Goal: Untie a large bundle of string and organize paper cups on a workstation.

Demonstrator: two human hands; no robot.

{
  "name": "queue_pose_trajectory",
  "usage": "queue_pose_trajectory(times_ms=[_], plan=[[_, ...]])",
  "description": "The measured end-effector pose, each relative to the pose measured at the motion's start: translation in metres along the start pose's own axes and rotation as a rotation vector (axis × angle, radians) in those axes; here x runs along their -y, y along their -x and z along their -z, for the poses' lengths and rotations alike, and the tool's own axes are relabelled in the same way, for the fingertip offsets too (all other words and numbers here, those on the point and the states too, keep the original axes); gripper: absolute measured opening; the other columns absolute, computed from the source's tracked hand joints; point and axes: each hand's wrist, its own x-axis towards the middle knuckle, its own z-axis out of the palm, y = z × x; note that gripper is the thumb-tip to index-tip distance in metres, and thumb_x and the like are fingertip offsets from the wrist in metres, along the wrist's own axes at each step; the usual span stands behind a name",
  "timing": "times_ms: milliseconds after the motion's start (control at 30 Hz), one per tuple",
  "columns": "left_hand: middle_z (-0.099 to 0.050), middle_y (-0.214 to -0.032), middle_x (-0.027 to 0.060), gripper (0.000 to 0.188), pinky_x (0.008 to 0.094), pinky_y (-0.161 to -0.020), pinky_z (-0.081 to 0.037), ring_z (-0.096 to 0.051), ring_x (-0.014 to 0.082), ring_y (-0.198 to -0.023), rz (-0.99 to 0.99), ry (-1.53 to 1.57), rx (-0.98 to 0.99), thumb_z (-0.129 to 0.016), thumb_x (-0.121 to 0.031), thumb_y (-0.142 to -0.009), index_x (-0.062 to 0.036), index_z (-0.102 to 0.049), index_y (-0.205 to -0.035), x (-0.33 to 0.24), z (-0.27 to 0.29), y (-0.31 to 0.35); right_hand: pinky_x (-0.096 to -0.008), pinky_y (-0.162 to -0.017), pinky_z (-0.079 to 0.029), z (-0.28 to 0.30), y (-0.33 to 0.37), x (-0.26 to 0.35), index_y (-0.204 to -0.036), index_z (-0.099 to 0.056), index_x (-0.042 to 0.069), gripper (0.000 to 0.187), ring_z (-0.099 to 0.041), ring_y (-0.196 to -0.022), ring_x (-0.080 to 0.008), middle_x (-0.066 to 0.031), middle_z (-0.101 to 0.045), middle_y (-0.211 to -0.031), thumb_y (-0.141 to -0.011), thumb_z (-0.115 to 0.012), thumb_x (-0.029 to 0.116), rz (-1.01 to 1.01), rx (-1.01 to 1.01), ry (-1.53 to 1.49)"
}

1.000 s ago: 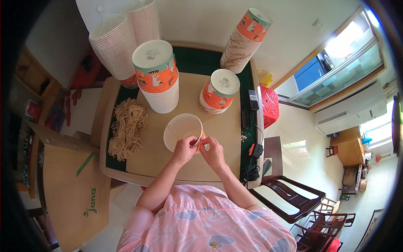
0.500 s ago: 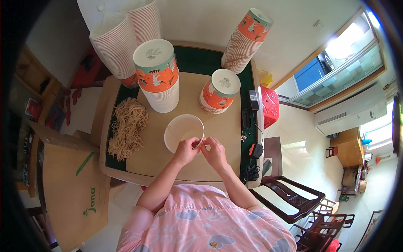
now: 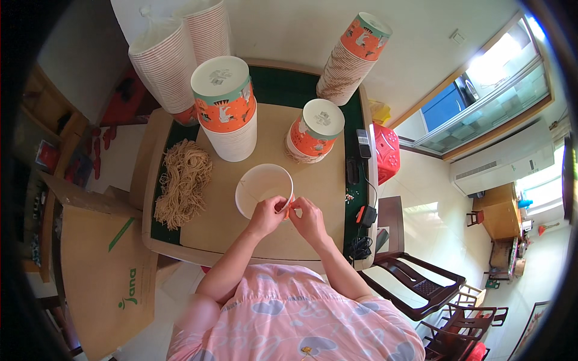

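A round paper bucket (image 3: 260, 180), white inside with its mouth up, sits on the brown board in front of me. A thin string crosses its inside. At the bucket's near right rim, my left hand (image 3: 268, 215) is closed on the wall, fingers curled over the edge. Just right of it, against the bucket's orange outside, my right hand (image 3: 307, 215) is closed in a pinch. The fingertips of both hands nearly meet; what the right ones hold is too small to make out. Left of the bucket lies a bundle of beige strings (image 3: 183, 183).
Beyond the bucket stand upside-down orange bucket stacks, one tall (image 3: 226, 114) and one short (image 3: 314, 132). More stacks (image 3: 349, 60) line the back. A black charger (image 3: 366, 215) with cable lies at the right edge. A cardboard box (image 3: 102, 265) stands left; a dark chair (image 3: 415, 286) is right.
The right hand's fingers have shifted slightly at the bucket's rim, and a bit more of the orange outside shows between the hands. The bucket stays in place.
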Motion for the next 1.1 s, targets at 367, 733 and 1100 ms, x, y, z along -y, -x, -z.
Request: queue_pose_trajectory(times_ms=[367,733,1100], plan=[[-0.067,-0.078,0.0088,0.017,0.0262,-0.063,-0.05,-0.064,0.013,-0.068,-0.005,0.011,0.055,-0.06,-0.012,-0.083,0.0001,-0.063,-0.095,0.013,-0.004,-0.002,-0.0336,-0.065,-0.049,0.0,-0.001,-0.01,-0.08,-0.058,0.001,0.01,-0.063,-0.074,-0.0264,-0.0129,-0.062,-0.078,-0.073,-0.065,0.004,-0.012,-0.023,-0.034],[-0.066,-0.074,0.0096,0.01,0.0295,-0.063,-0.05,-0.064,0.0178,-0.065,0.0,-0.134,-0.035,-0.063,-0.011,-0.076,-0.0014,-0.064,-0.08,0.039,-0.027,-0.01,-0.0276,-0.064,-0.05,-0.005,0.007,-0.037,-0.086,-0.059,-0.002,0.01,-0.061,-0.068,-0.0134,-0.0089,-0.064,-0.076,-0.079,-0.062,0.005,-0.268,0.054,-0.254],[-0.065,-0.069,0.0076,0.007,0.0272,-0.058,-0.05,-0.063,0.0114,-0.064,0.088,0.092,0.028,-0.061,-0.005,-0.078,-0.0005,-0.056,-0.078,0.063,-0.025,-0.009,-0.0246,-0.061,-0.051,-0.004,0.014,-0.026,-0.104,-0.051,0.001,0.02,-0.06,-0.072,-0.0127,-0.01,-0.064,-0.088,-0.085,-0.045,-0.002,-0.328,0.094,-0.589]])
